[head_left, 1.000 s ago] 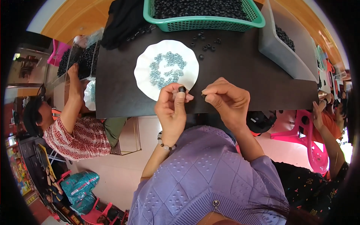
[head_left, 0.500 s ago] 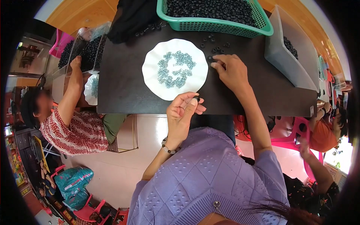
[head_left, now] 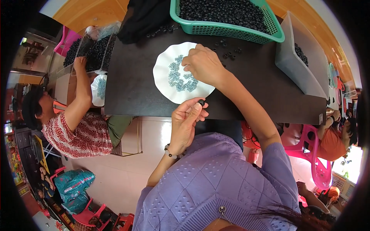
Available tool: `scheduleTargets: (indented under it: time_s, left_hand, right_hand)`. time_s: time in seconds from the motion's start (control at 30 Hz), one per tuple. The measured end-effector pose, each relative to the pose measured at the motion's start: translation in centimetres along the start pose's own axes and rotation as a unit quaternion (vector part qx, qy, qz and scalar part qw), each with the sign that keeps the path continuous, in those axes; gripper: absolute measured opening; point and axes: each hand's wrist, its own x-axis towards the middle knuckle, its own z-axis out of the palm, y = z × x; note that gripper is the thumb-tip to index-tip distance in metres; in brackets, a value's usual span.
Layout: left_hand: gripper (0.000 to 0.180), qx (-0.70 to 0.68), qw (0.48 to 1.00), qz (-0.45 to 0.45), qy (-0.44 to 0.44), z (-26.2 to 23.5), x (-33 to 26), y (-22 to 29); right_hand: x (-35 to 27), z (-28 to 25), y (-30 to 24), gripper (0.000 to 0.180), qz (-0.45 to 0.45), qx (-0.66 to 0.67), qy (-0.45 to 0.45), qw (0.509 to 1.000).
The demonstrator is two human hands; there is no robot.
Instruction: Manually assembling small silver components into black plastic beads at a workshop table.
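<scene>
Near the table's front edge, my left hand (head_left: 187,118) pinches a small black ring-like part (head_left: 201,102) between thumb and forefinger. A white plate (head_left: 163,82) with a wavy rim lies just beyond it. Small clear bluish pieces (head_left: 179,82) are spread over the plate's middle. Above the plate's right half is my right hand (head_left: 205,64), its fingers drawn together and pointing down at the pieces. Its fingertips are partly hidden, so anything between them cannot be made out. Several loose black parts (head_left: 230,55) lie on the dark table to the right of this hand.
A green basket (head_left: 231,32) full of black parts stands at the back. To its right leans a translucent bin (head_left: 295,73) with more black parts. Black cloth (head_left: 142,21) lies at the back left. A co-worker (head_left: 77,131) on the left reaches into a clear container (head_left: 94,54).
My right hand has moved left from the loose black parts to above the plate. My left hand keeps its pinch on the black part. The view has shifted slightly.
</scene>
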Motion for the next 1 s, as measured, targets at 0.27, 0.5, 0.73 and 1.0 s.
scheduleTargets:
  time_s: [0.27,0.5,0.73,1.0]
  left_hand:
    - [0.028,-0.124,0.990,-0.059,-0.027,-1.0,1.4,-0.2]
    - [0.026,-0.257,0.952,-0.146,-0.076,-1.3,3.4,-0.2]
    - [0.026,-0.244,0.946,-0.188,-0.098,0.2,3.7,-0.5]
    - [0.026,-0.206,0.953,-0.206,-0.084,1.3,3.1,-1.2]
  right_hand:
    - [0.3,0.0,0.5,0.010,0.022,0.028,0.006,0.999]
    - [-2.5,-3.2,1.7,0.013,0.192,0.433,0.051,0.879]
    - [-10.1,-5.2,-2.7,0.011,0.191,0.596,0.109,0.772]
    - [-12.2,-4.5,-2.8,0.010,0.175,0.461,0.170,0.853]
